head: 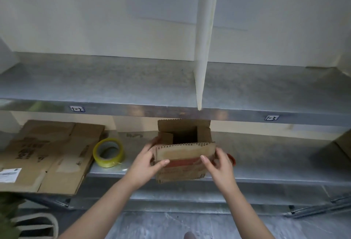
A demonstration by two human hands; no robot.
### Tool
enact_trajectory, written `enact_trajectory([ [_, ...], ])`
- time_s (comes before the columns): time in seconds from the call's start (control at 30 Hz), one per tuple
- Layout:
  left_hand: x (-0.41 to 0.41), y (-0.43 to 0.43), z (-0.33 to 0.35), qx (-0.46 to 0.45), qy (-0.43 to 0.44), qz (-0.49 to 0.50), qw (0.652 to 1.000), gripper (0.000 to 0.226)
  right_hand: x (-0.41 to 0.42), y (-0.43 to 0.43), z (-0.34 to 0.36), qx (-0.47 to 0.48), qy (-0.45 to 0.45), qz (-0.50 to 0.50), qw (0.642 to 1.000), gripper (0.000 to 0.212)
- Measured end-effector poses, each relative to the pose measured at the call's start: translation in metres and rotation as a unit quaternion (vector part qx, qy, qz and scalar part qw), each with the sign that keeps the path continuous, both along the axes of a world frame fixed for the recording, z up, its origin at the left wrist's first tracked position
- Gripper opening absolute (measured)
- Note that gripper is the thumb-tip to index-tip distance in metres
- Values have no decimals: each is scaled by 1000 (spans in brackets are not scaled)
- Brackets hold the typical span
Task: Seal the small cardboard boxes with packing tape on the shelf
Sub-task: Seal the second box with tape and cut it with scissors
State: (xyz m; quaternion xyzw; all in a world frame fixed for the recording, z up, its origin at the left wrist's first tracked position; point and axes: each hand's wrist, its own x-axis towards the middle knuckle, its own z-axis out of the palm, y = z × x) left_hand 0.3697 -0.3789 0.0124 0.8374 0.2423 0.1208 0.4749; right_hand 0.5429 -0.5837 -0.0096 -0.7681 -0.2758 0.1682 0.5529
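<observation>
A small brown cardboard box (185, 151) stands on the lower metal shelf (266, 170) with its top flaps open and its dark inside showing. My left hand (150, 162) grips the box's left side, thumb on the near flap. At the box's right side my right hand (218, 164) holds it, fingers on the near flap and front face. A roll of yellowish packing tape (108, 152) lies on the shelf to the left of the box. A red object (232, 160) peeks out behind my right hand; what it is cannot be told.
Flattened cardboard boxes (47, 155) are stacked at the shelf's left end, overhanging the edge. The upper metal shelf (133, 86) has a white upright divider (203, 49). A white-handled bag (34, 225) sits on the floor at lower left.
</observation>
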Motion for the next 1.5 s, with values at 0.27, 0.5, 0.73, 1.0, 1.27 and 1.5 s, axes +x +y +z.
enact_trajectory([
  [0.27, 3, 4, 11, -37, -4, 109, 993, 69, 20, 10, 12, -13, 113, -4, 993, 87],
  [0.5, 25, 32, 37, -109, 65, 35, 991, 100, 55, 30, 40, -73, 187, 116, 973, 94],
  [0.73, 10, 34, 21, -66, 58, 5, 996, 64, 63, 25, 35, -54, 254, 156, 953, 103],
  [1.0, -9, 17, 1, 13, 16, 92, 995, 53, 38, 18, 16, -59, 147, 143, 977, 74],
  [1.27, 2, 17, -20, 63, 92, 19, 994, 76, 39, 23, -2, -107, 78, 104, 986, 65],
  [1.5, 24, 38, -18, 95, 79, 25, 992, 55, 45, 44, -1, -81, 112, 68, 988, 41],
])
